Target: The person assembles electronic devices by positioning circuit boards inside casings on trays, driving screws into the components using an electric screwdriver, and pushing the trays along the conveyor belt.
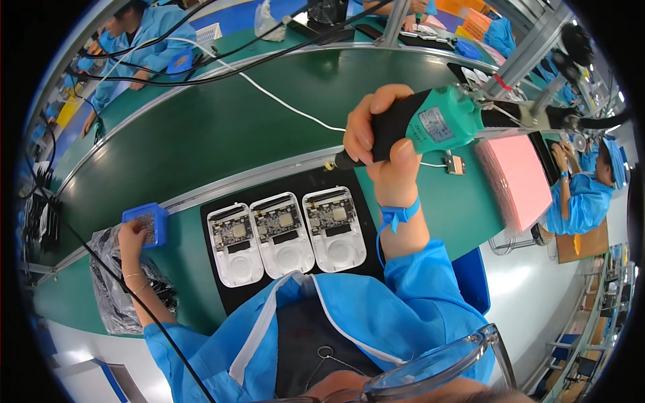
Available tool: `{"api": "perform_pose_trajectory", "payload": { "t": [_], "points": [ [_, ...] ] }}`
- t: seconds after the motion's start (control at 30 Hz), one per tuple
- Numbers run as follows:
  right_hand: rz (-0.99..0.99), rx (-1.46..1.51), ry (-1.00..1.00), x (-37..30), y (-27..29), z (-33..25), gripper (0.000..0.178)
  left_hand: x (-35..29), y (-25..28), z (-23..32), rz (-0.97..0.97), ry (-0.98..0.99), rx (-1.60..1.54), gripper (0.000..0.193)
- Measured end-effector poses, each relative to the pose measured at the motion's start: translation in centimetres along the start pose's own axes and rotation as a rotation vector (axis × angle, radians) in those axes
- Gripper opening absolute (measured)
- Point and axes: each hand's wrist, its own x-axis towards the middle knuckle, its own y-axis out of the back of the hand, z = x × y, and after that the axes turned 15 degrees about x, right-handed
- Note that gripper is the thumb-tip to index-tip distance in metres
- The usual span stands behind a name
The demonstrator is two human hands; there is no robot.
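Observation:
My right hand (395,178) is wrapped round the black grip of a green electric screwdriver (440,124), raised over the bench and lying nearly level, its bit end to the left. At the left, my left hand (130,236) dips its fingertips into a small blue bin (160,232) of tiny screws. The fingers are pinched together; anything between them is too small to make out. Between my hands, three white housings lie side by side on a black mat (225,201): a left one (240,265), a middle one (290,255) and a right one (336,252). Each carries a circuit board and a round perforated grille.
Crumpled grey plastic bags (111,289) lie beside the blue bin. A stack of pink sheets (514,178) stands at the right. A metal rail (248,180) crosses the green bench behind the mat. Cables hang overhead. Other people in blue work opposite and at the right.

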Motion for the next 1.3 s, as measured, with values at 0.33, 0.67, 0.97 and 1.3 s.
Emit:
{"api": "perform_pose_trajectory", "payload": {
  "t": [0.33, 0.67, 0.97, 1.3],
  "points": [
    [0.009, -0.032, -0.139, -1.4, 0.7, 1.2, 0.043, -0.4, 1.3, 2.9, 0.098, 0.012, -0.024, 0.011],
    [0.006, 0.020, -0.206, -1.6, 0.3, 2.1, 0.040, -1.4, 7.6, 13.6, 0.348, -0.129, -0.386, 0.006],
    [0.018, 0.157, -0.284, -2.2, -1.1, 2.7, 0.043, -5.5, 10.2, 31.0, -0.064, -0.720, -1.014, 0.015],
    [0.032, 0.094, -0.275, -2.2, -1.6, 2.2, 0.050, -6.0, 8.6, 33.3, 0.387, -0.825, -0.902, 0.015]
  ]
}}
